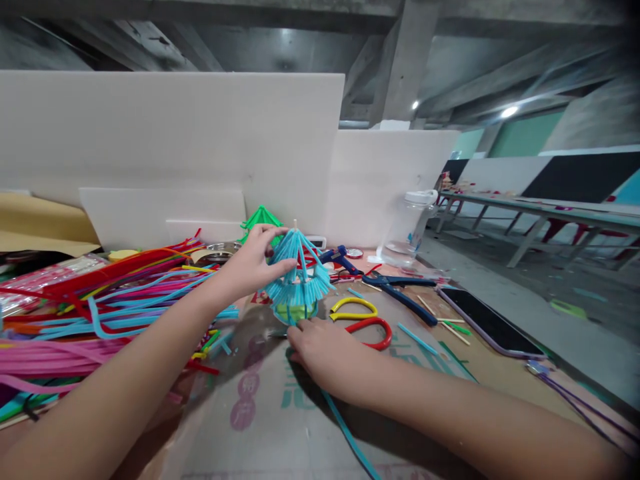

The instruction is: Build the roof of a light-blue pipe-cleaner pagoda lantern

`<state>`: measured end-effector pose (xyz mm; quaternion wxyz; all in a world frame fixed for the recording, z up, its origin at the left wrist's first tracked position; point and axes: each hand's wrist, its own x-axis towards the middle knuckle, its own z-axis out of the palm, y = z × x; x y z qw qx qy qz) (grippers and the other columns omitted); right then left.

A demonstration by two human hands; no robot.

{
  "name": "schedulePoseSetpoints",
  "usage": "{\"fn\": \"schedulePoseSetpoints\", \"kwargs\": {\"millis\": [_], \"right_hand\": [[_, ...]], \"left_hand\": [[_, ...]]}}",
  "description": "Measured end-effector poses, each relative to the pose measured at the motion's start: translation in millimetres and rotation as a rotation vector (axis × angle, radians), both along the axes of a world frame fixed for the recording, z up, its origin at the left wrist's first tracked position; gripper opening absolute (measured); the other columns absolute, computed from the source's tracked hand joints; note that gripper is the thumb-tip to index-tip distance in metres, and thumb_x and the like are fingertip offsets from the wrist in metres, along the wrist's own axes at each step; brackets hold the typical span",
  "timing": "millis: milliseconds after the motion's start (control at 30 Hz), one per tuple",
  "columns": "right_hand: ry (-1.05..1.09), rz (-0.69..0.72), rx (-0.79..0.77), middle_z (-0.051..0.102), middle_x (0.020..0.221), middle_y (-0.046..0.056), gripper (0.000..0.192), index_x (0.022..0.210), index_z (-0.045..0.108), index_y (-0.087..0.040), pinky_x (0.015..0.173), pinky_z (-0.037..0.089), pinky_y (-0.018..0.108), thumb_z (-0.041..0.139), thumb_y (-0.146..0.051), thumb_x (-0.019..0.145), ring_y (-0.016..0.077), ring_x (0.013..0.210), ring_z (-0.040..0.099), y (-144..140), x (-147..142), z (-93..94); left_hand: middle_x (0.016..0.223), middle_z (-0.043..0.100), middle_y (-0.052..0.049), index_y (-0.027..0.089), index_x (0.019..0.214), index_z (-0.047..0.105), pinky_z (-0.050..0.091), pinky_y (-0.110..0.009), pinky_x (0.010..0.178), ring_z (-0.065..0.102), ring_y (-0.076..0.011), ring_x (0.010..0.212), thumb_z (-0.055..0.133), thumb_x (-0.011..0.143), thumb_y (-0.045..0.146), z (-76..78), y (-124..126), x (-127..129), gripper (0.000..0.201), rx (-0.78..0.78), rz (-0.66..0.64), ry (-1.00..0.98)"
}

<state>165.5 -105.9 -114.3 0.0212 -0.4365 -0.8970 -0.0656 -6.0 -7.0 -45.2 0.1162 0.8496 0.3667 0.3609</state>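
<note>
Two white panels stand along the back edge of my worktop, whose left side is heaped with a pile of coloured strips. A phone lies by the right edge, and a clear cup stands at the far right corner. My blue model sits inward from every edge, past the middle toward the back, with a small green model behind it. I'd judge it well along: the pointed roof and the fringed skirt beneath look formed, while the pale green base shows only spaced blue uprights, so that lower part seems the less finished. It stands upright, long axis vertical, peak to the ceiling, slats splaying down and outward. My left hand holds the roof's left side between thumb and fingers; my right hand is bunched low at the base, and I can't tell whether it pinches anything. Right of the base lie scissors, and a loose blue strip runs from under my right wrist toward the near edge. Smallest, a stick tip pokes up from the peak.
</note>
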Motion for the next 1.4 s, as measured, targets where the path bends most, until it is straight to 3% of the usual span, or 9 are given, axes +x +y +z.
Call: {"fn": "schedulePoseSetpoints", "kwargs": {"millis": [67,233,467,667,833,900,1000,1233,1400], "right_hand": [[-0.026,0.024,-0.005,0.068,0.092,0.011,0.023,0.101,0.060,-0.012,0.063,0.043,0.032,0.057,-0.007,0.079,0.0244,0.080,0.064,-1,3,3.6],[-0.115,-0.005,-0.026,0.068,0.098,0.015,0.035,0.109,0.059,-0.008,0.065,0.045,0.033,0.054,-0.003,0.075,0.0261,0.082,0.065,-5,3,13.6],[-0.175,-0.047,-0.150,0.070,0.074,0.007,0.026,0.090,0.069,-0.015,0.052,0.032,0.028,0.054,-0.002,0.074,0.0203,0.065,0.063,-22,18,62.1],[-0.026,0.050,-0.150,0.071,0.082,0.005,0.020,0.089,0.072,-0.021,0.052,0.030,0.027,0.055,-0.012,0.083,0.0160,0.066,0.061,-19,19,59.1],[0.016,-0.051,-0.223,0.067,0.069,0.002,0.024,0.076,0.072,-0.021,0.053,0.030,0.025,0.057,-0.034,0.089,0.0132,0.057,0.055,4,47,71.6],[-0.005,-0.225,-0.221,0.065,0.063,0.003,0.028,0.066,0.069,-0.019,0.052,0.030,0.026,0.061,-0.037,0.086,0.0132,0.054,0.053,23,68,73.7],[0.089,-0.475,-0.045,0.066,0.068,0.007,0.019,0.070,0.068,-0.017,0.056,0.034,0.027,0.065,-0.031,0.083,0.0165,0.060,0.058,56,98,61.9],[0.359,-0.561,0.123,0.061,0.127,0.019,0.042,0.130,0.052,-0.010,0.085,0.043,0.030,0.056,-0.028,0.092,0.0243,0.113,0.057,103,119,9.0],[0.480,-0.582,-0.007,0.068,0.114,0.014,0.040,0.125,0.058,-0.011,0.082,0.047,0.029,0.065,-0.026,0.088,0.0218,0.099,0.064,130,120,-1.2]], "left_hand": [[0.132,0.045,-0.013,0.017,0.129,0.048,0.048,-0.043,0.097,0.055,-0.0270,0.113,0.063,0.080,0.050,1.7,0,-1,0.061,0.022,0.001,-0.005],[0.125,0.056,-0.011,0.018,0.124,0.046,0.044,-0.045,0.103,0.055,-0.0281,0.119,0.063,0.081,0.051,1.3,5,-4,0.056,-0.066,0.004,-0.055],[0.137,0.054,-0.015,0.016,0.141,0.039,0.040,-0.044,0.108,0.051,-0.0278,0.128,0.062,0.084,0.050,-0.8,4,-2,0.070,-0.034,-0.007,-0.062],[0.144,0.052,-0.014,0.018,0.142,0.044,0.041,-0.046,0.109,0.051,-0.0308,0.130,0.059,0.084,0.056,-2.8,9,-5,0.071,-0.034,0.007,-0.047],[0.145,0.051,-0.012,0.020,0.143,0.045,0.041,-0.045,0.109,0.051,-0.0308,0.131,0.060,0.082,0.059,-3.7,10,-6,0.073,-0.053,0.023,-0.051],[0.145,0.052,-0.012,0.020,0.143,0.045,0.041,-0.044,0.108,0.050,-0.0306,0.131,0.060,0.083,0.059,-3.2,9,-6,0.074,-0.064,0.032,-0.050],[0.144,0.053,-0.012,0.019,0.142,0.046,0.041,-0.044,0.108,0.050,-0.0311,0.131,0.059,0.083,0.059,-2.5,8,-5,0.073,-0.057,0.040,-0.041],[0.144,0.052,-0.014,0.016,0.142,0.046,0.040,-0.044,0.109,0.049,-0.0300,0.132,0.059,0.084,0.055,-2.6,8,-4,0.072,-0.037,0.018,-0.040],[0.143,0.053,-0.014,0.014,0.141,0.046,0.040,-0.043,0.109,0.051,-0.0304,0.130,0.060,0.083,0.053,0.4,6,-3,0.071,-0.052,0.007,-0.037]]}}
